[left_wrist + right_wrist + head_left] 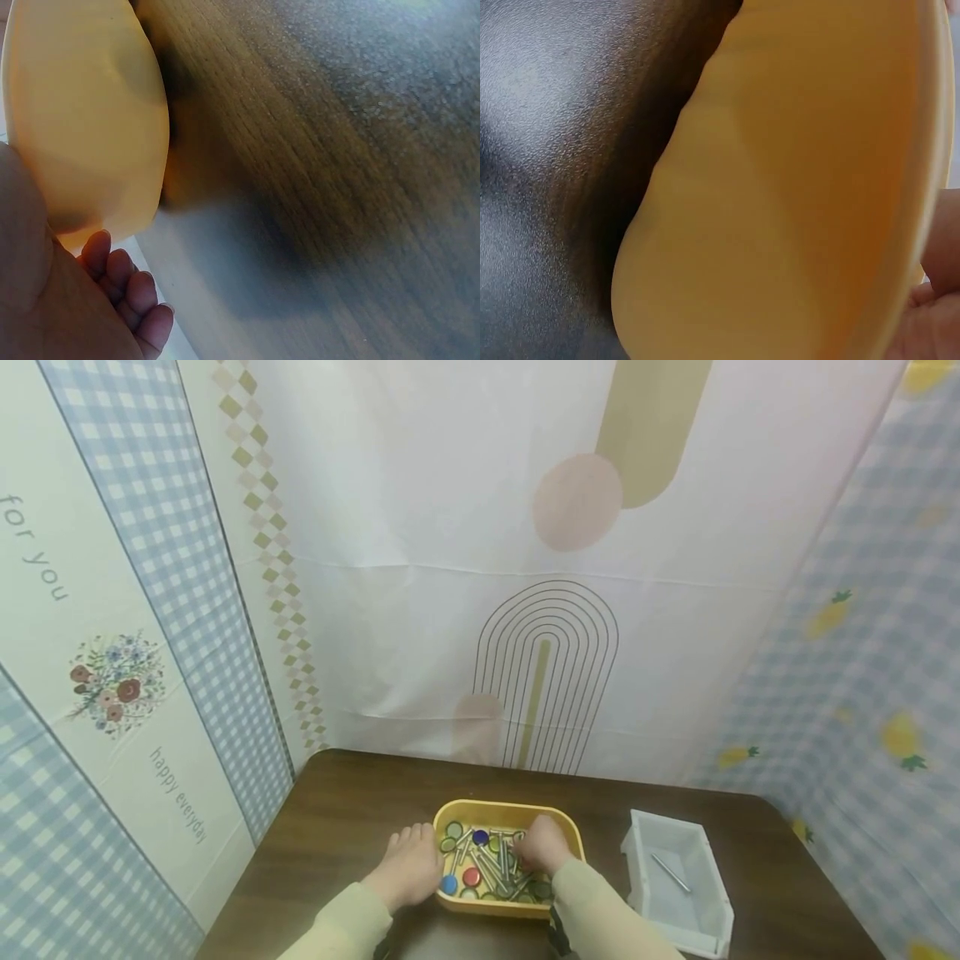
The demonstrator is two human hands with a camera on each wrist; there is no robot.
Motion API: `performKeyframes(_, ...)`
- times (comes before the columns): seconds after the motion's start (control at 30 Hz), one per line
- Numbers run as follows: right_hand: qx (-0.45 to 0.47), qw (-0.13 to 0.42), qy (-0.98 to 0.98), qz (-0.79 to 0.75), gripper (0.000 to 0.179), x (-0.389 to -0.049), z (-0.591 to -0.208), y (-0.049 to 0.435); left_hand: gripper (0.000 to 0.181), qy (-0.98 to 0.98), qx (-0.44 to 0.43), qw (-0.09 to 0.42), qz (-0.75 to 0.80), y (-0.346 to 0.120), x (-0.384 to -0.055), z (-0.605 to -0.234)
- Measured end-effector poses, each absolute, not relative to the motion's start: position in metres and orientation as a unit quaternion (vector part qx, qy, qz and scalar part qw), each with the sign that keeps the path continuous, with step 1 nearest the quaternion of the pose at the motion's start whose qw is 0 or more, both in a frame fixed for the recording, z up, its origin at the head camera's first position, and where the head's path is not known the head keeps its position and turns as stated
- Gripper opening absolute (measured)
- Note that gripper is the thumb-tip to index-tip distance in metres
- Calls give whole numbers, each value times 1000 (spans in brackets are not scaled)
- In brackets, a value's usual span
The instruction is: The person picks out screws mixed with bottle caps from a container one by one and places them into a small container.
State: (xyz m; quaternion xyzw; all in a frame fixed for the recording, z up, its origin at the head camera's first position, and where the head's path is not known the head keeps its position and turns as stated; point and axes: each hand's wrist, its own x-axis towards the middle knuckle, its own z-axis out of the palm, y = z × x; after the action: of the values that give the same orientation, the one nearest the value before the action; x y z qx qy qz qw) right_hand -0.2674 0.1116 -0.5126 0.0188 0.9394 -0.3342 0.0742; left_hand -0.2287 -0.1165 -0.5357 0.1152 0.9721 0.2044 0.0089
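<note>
A yellow plastic basin (492,907) on the table holds silver metal rods (489,863) mixed with round caps, among them a red cap (471,877), a blue cap (448,884) and several green ones. At its left side, my left hand (408,866) holds the rim. In the left wrist view, curled fingers (142,292) lie against the outer wall. My right hand (545,843) reaches over the right rim, fingers down among the rods and caps. Its fingertips are hidden, so I cannot tell what they hold. The basin's wall (780,172) fills most of the right wrist view.
Right of the basin stands a white plastic bin (717,881) with a single silver rod (671,872) in it. The dark wooden table (360,793) has rounded far corners. Printed cloth (405,635) hangs behind the table and on both sides.
</note>
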Motion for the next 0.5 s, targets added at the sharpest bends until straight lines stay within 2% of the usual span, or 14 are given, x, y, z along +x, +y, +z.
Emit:
performKeyframes(0.2,3,44,950,-308,27,-265,-515,109,20,973,115,6,202,-115,-228,-533)
performKeyframes(0.5,-4,53,950,-306,17,-260,-514,106,19,973,117,1,197,-115,-226,-532)
